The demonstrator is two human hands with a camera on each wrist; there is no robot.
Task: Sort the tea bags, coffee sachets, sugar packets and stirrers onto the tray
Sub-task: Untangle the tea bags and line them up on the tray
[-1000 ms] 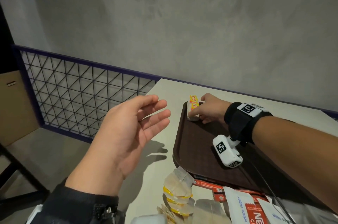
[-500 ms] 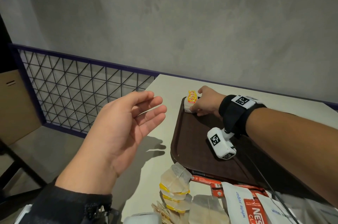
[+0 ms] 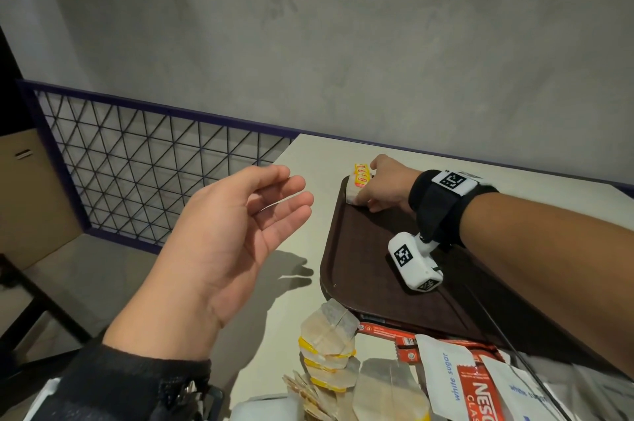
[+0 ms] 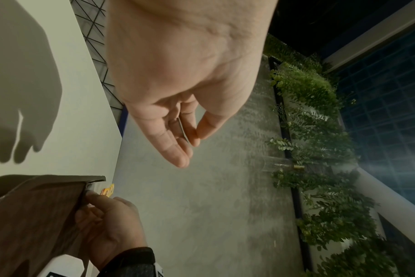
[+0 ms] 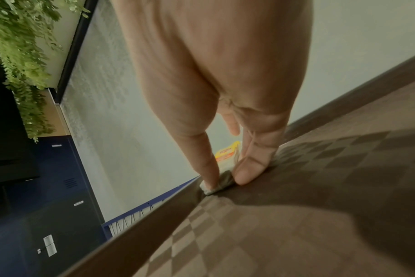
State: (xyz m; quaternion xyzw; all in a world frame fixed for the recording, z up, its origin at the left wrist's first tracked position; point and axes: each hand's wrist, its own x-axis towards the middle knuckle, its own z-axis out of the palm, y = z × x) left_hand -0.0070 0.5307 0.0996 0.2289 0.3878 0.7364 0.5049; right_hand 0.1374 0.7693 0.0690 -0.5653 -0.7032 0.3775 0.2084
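Note:
A dark brown tray [image 3: 377, 283] lies on the pale table [image 3: 308, 159]. At its far left corner my right hand [image 3: 358, 199] pinches a small stack of white tea bags with yellow tags [image 3: 361, 176] against the tray floor. In the right wrist view the thumb and forefinger [image 5: 246, 174] press on the tea bags [image 5: 223, 179] right at the tray rim [image 5: 154, 215]. My left hand [image 3: 296, 187] hovers open over the table's left edge, palm turned right, holding nothing. In the left wrist view the left hand [image 4: 193, 148] has its fingers relaxed.
A loose heap of tea bags [image 3: 329, 341], red coffee sachets [image 3: 480, 393] and white sugar packets [image 3: 442, 376] lies at the table's near edge, in front of the tray. A wire-mesh railing [image 3: 137, 173] stands left of the table, with a grey wall behind.
My right hand has nudged the tea bags a little closer into the tray's far left corner. The left hand stays open in about the same place.

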